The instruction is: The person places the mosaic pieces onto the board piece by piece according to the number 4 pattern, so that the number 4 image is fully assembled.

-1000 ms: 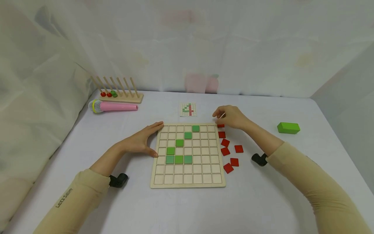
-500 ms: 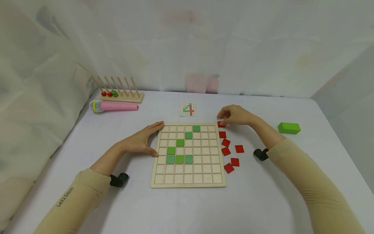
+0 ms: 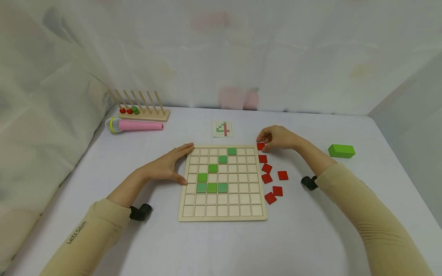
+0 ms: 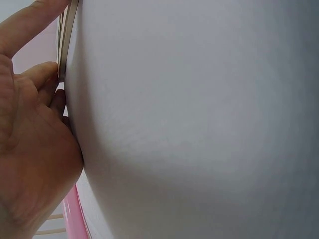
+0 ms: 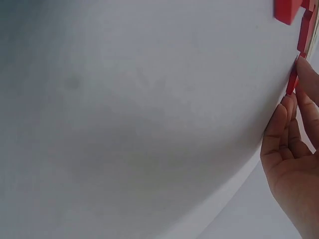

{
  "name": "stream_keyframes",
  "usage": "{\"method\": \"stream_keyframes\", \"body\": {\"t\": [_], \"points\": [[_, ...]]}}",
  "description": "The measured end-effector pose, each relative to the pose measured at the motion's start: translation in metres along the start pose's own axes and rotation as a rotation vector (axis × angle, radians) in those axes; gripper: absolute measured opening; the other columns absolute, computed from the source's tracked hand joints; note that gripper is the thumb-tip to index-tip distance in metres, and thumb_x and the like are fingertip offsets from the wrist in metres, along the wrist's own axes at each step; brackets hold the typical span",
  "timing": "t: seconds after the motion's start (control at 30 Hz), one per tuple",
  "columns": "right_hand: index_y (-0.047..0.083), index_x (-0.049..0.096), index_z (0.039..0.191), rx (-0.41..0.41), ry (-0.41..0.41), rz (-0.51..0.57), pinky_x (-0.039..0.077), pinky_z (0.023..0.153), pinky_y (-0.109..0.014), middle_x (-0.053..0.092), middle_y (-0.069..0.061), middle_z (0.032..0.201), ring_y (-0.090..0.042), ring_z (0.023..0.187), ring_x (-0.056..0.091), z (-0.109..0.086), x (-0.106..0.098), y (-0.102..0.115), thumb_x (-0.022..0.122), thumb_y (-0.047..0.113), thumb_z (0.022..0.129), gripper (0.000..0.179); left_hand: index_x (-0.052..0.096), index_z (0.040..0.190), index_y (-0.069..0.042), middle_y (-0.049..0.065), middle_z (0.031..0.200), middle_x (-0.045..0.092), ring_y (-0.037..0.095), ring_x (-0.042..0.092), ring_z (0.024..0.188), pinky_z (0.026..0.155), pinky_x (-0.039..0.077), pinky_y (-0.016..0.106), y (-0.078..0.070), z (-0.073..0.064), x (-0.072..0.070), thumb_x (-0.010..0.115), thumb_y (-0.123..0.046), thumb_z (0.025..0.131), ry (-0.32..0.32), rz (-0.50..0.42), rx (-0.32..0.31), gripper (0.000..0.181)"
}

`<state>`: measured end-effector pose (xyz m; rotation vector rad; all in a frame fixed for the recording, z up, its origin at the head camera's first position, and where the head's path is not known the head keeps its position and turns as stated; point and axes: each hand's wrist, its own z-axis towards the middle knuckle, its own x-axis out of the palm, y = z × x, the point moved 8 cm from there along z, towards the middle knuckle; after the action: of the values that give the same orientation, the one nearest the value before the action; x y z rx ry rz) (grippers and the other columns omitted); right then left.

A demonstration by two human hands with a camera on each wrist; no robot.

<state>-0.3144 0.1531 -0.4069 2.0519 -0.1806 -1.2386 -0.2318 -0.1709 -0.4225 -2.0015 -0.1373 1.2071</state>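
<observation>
On the table lies a square wooden grid board (image 3: 222, 211), with several green tiles (image 3: 212, 168) set in its cells. My left hand (image 3: 167, 165) is spread along the board's left edge, thumb lower and fingers at the far left corner. Just off the far right corner, my right hand (image 3: 277, 137) holds a red square tile (image 3: 260, 146) between thumb and fingertips. The right wrist view shows that red tile (image 5: 293, 79) standing edge-on between the thumb and the fingers, close to the table. Several more red tiles (image 3: 266, 178) lie loose along the board's right side.
Behind the board is a small pattern card (image 3: 223, 129) with green and red squares. A pink toy microphone (image 3: 141, 125) and a peg stand (image 3: 145, 115) with red and green beads are at the back left. A green block (image 3: 341, 151) sits at the right.
My right hand has shifted slightly right and come down onto the far red tile, its thumb and fingers now at the tile's edges. The left hand stays at the board's edge.
</observation>
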Motion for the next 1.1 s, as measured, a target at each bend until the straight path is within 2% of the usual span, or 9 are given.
{"method": "stream_keyframes", "body": {"t": [0.33,0.5,0.63,0.93,1.1], "points": [[0.009,0.068,0.106,-0.003,-0.015,-0.014,0.048,0.087,-0.03,0.065,-0.007,0.098,-0.021,0.095,0.057,0.0,0.001,-0.002,0.076,0.009,0.082,0.025,0.016,0.16,-0.011,0.003,0.17,0.008,0.034,0.002,0.157,0.123,0.008,0.064,0.002,0.0,0.001,0.091,-0.038,0.065,0.002,0.003,0.005,0.123],[0.009,0.068,0.1,-0.023,-0.048,-0.034,0.049,0.081,-0.029,0.067,-0.007,0.092,-0.02,0.088,0.059,-0.001,-0.002,0.002,0.077,0.008,0.081,0.022,0.016,0.16,-0.011,0.003,0.17,0.008,0.034,0.002,0.157,0.123,0.008,0.064,0.0,0.0,0.0,0.09,-0.038,0.066,0.002,0.001,0.004,0.123],[0.008,0.07,0.097,-0.028,-0.071,-0.034,0.049,0.078,-0.028,0.071,-0.008,0.09,-0.02,0.087,0.062,-0.003,-0.009,0.005,0.073,0.008,0.084,0.014,0.016,0.16,-0.012,0.002,0.17,0.008,0.034,0.001,0.157,0.123,0.007,0.064,0.0,0.0,0.001,0.09,-0.036,0.066,0.003,-0.004,0.0,0.122],[0.009,0.073,0.11,-0.037,-0.102,0.013,0.049,0.077,-0.029,0.065,-0.009,0.096,-0.022,0.092,0.063,-0.005,-0.022,0.02,0.067,0.008,0.089,0.022,0.016,0.16,-0.011,0.004,0.17,0.008,0.035,0.001,0.157,0.122,0.007,0.065,0.0,0.0,0.001,0.09,-0.036,0.066,-0.001,0.001,0.008,0.122],[0.012,0.074,0.109,-0.045,-0.103,0.036,0.049,0.078,-0.029,0.064,-0.008,0.098,-0.023,0.094,0.064,-0.004,-0.02,0.031,0.067,0.01,0.089,0.021,0.017,0.159,-0.009,0.006,0.169,0.008,0.036,0.002,0.157,0.122,0.008,0.066,0.0,0.001,0.001,0.09,-0.036,0.066,-0.004,0.002,0.017,0.122]]}}
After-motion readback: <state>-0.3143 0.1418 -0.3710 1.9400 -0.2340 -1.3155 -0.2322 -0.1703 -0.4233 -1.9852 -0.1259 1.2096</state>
